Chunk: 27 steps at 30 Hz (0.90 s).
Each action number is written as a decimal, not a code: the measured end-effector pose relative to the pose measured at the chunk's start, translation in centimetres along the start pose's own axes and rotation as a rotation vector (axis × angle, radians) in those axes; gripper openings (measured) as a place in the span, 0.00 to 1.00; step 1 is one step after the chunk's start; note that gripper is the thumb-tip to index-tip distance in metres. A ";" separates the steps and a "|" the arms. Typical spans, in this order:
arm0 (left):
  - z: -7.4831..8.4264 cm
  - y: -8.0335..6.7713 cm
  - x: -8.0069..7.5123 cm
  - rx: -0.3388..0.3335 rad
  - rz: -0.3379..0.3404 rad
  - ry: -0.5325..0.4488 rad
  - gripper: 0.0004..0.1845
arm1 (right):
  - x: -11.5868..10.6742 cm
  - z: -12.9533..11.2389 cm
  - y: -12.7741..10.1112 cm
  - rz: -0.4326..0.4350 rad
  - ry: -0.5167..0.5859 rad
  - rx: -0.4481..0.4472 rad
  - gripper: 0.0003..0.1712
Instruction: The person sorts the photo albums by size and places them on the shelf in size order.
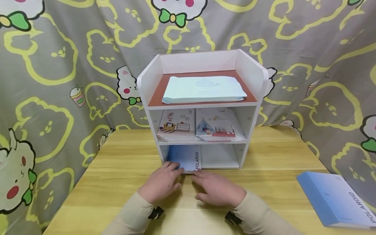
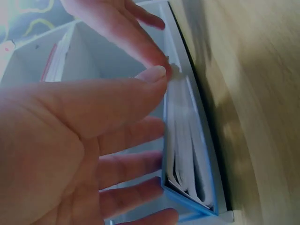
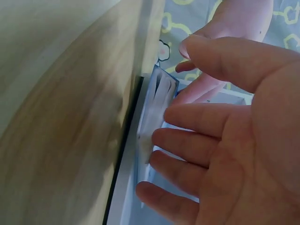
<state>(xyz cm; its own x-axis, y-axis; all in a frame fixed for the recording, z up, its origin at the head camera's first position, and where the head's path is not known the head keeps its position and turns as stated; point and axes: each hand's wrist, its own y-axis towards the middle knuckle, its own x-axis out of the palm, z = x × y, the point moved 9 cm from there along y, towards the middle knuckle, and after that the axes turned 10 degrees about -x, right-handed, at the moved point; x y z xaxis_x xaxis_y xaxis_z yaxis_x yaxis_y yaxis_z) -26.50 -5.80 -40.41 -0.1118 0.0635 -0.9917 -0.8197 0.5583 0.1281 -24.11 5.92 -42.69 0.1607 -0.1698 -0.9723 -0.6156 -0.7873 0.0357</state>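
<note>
on the wooden table (image 1: 123, 176), a blue polaroid book (image 1: 185, 160) lies flat, half inside the white shelf's (image 1: 252, 81) bottom compartment. left hand (image 1: 162, 182) and right hand (image 1: 216, 189) rest straight, relaxed fingertips against its protruding page edge, gripping nothing.

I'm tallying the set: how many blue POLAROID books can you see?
2. One blue POLAROID book lies in the white shelf unit's bottom compartment, at both hands' fingertips; another blue POLAROID book lies on the wooden table, right. Others may be hidden.
</note>
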 end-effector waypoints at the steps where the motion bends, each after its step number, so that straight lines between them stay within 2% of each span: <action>1: 0.0 0.0 0.1 -0.002 0.000 -0.001 0.28 | -0.1 0.1 0.0 0.011 0.011 -0.002 0.38; 6: -0.3 0.2 0.4 -0.018 -0.012 -0.016 0.30 | -0.3 1.1 0.2 0.064 0.061 0.009 0.37; 18: -1.3 0.8 1.9 -0.095 -0.087 -0.075 0.38 | 0.4 2.7 0.2 0.094 0.080 0.003 0.40; 27: -1.7 1.2 2.0 -0.106 -0.093 -0.108 0.38 | 0.1 3.1 0.4 0.130 0.095 0.006 0.40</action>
<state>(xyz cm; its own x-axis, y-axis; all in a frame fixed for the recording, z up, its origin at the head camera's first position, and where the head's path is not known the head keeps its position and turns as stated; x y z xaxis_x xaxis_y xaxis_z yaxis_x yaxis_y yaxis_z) -28.66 -6.42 -42.24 0.0235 0.1070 -0.9940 -0.8789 0.4761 0.0305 -26.76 7.44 -43.50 0.1519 -0.3256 -0.9332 -0.6403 -0.7517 0.1581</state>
